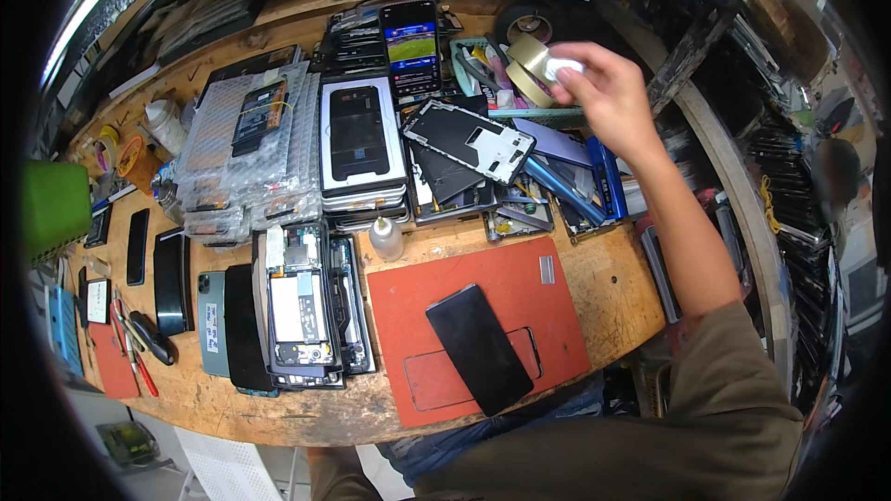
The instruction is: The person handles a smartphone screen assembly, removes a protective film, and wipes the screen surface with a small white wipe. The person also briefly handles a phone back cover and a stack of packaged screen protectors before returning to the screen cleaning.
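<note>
My right hand (608,93) is raised over the back right of the bench, its fingers closed on a small white rounded thing (562,68) whose kind I cannot make out. Just left of those fingers is a roll of cream tape (529,71), standing by a teal basket (492,113) of small tools and tubes. My left hand is out of view. On the red mat (399,315) in front of me lies a dark phone (480,350), slanted, partly covering a thin phone-shaped frame (432,404). A small metal piece (547,270) rests near the mat's far right corner.
A lit phone (410,46) stands upright at the back. Bubble-wrapped parts (209,158), a stack of boxed screens (357,134) and loose phone frames (473,144) crowd the far side. Opened phones (297,306), a dropper bottle (386,238) and pliers (125,325) lie left of the mat.
</note>
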A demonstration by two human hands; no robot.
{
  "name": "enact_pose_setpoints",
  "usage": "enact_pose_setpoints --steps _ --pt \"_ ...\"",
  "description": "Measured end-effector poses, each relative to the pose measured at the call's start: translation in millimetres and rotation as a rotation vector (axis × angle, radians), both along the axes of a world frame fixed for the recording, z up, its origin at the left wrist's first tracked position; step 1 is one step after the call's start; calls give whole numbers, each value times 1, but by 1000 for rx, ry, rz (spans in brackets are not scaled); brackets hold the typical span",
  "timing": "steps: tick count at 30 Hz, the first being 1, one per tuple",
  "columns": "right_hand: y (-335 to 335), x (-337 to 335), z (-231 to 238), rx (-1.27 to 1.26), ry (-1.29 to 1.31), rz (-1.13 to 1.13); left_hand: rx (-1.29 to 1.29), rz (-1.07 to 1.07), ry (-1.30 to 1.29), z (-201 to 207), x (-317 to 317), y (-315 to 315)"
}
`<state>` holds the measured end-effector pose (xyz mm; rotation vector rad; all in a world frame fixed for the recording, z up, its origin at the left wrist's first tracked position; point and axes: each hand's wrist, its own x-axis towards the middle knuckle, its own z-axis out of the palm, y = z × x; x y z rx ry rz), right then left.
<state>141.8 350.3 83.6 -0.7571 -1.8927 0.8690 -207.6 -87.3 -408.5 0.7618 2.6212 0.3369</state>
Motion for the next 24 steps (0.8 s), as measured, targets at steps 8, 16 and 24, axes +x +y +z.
enact_pose_setpoints --steps 8,16,24 --pt "-71 67 -16 -335 50 -137 164 163 48 15 16 -44" --pt "-85 45 -68 -434 166 85 782 581 464 93 16 -170" --pt "-108 38 -80 -599 134 199 1384 290 67 393 1 -198"
